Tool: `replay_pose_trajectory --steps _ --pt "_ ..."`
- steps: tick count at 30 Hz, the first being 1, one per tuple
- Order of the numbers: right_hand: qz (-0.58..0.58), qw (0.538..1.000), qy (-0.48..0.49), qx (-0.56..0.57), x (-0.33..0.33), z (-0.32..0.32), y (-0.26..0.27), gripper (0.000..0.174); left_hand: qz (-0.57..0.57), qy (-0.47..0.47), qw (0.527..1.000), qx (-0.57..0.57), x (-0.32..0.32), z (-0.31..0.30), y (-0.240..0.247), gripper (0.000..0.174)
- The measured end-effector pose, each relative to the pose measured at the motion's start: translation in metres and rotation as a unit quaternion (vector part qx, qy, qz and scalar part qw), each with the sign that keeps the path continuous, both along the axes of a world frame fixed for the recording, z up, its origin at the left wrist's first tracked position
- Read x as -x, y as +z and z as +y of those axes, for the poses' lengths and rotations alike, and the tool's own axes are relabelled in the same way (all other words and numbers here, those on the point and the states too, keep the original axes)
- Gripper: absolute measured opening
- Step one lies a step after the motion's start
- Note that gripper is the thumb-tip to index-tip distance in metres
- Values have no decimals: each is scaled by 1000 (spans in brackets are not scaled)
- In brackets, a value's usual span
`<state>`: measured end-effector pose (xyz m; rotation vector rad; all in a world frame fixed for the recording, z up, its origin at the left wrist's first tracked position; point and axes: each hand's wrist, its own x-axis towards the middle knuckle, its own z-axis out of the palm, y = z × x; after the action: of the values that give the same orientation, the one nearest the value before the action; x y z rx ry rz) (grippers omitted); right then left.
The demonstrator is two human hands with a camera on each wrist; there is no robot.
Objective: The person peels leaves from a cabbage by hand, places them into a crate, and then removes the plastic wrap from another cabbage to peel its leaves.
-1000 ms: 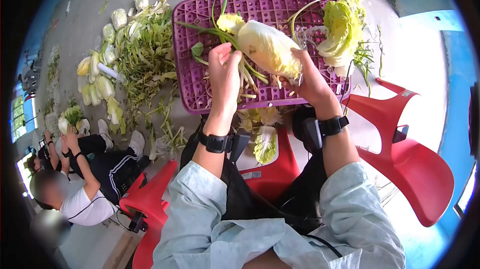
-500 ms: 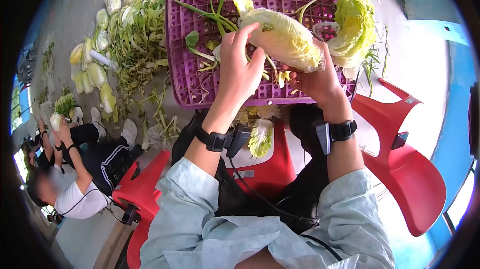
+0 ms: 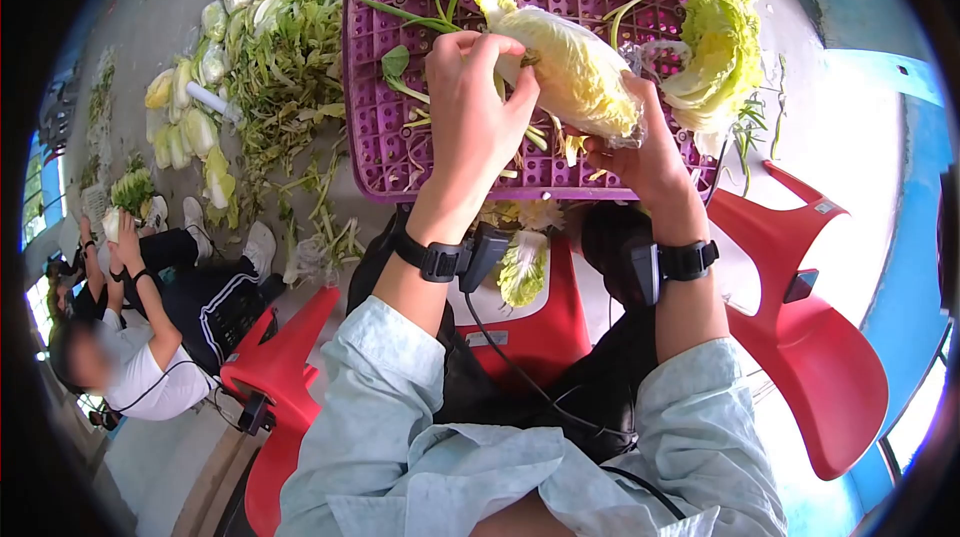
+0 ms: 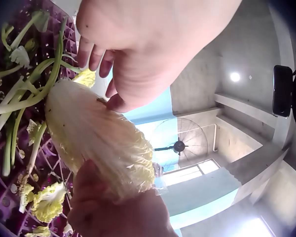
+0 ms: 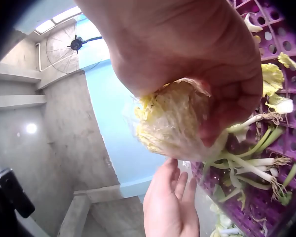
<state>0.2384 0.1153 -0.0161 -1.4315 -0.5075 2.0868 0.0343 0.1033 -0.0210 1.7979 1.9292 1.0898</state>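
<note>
A pale yellow Chinese cabbage (image 3: 575, 67) is held at a tilt above an upturned purple plastic crate (image 3: 395, 152). My right hand (image 3: 650, 142) grips its lower right end, where a thin clear wrap shows. Over its left side my left hand (image 3: 475, 102) bends thumb and index finger together, pinching at a small dark bit of leaf (image 3: 530, 58) on the cabbage. In the left wrist view this bit (image 4: 101, 100) lies right by the thumb tip. Under the hands, spring onions (image 5: 249, 165) with roots and torn yellow leaf pieces (image 4: 49, 202) lie on the crate.
A loose cabbage leaf cluster (image 3: 715, 62) lies at the crate's right edge. A heap of green trimmings (image 3: 285, 67) and several cabbages (image 3: 200, 127) cover the floor to the left. Red chairs (image 3: 810, 357) flank me, and another person (image 3: 150, 357) sits at left.
The cabbage has turned and shifted slightly right in the right hand. The left hand has moved from beside it onto its side, with thumb and index finger closing at the dark bit.
</note>
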Motion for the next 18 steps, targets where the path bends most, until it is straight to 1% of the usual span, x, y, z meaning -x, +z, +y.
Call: replay_pose_trajectory --steps 5,6,9,13,16,18 --pt "-11 1000 8 -15 -1 3 -3 56 31 -19 997 -65 6 4 -5 25" --pt "-22 999 10 -20 -1 2 -4 56 24 -22 998 -63 5 4 -3 22" --pt "-6 1000 17 -17 -2 3 -7 55 51 -25 995 -85 8 6 -7 19" --pt "-7 999 10 -37 0 0 -2 56 57 -18 995 -85 9 6 -11 16" --pt "-37 999 -2 -31 6 0 7 57 47 -15 995 -81 10 6 -12 14" --pt "-21 999 4 -31 3 0 1 58 47 -12 996 -77 11 5 -13 14"
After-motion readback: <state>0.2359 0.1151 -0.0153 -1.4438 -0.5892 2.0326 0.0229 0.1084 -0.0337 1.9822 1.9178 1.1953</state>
